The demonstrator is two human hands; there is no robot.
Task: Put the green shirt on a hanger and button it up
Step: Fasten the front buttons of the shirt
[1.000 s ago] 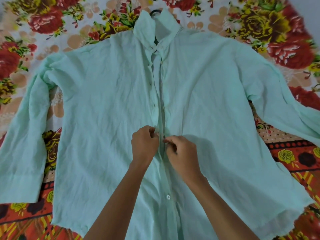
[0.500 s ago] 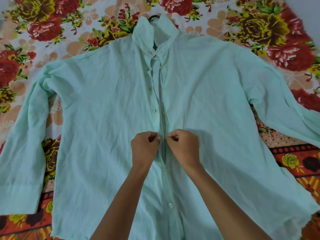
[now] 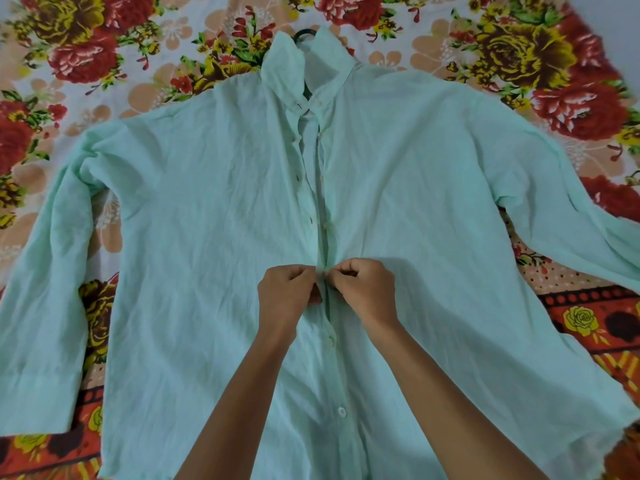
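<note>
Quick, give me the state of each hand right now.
Left hand: fingers curled, pinching the left front edge of the green shirt.
Right hand: fingers curled, pinching the shirt's right front edge.

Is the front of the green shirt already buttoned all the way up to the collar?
No, the green shirt gapes open above both hands, left hand and right hand.

Both hands — left hand, right hand — drawn together, fingertips now meeting (at the placket)

A single head-worn wide-angle camera looks forward and steeply down, close above the green shirt spread across a floral bedsheet.
</note>
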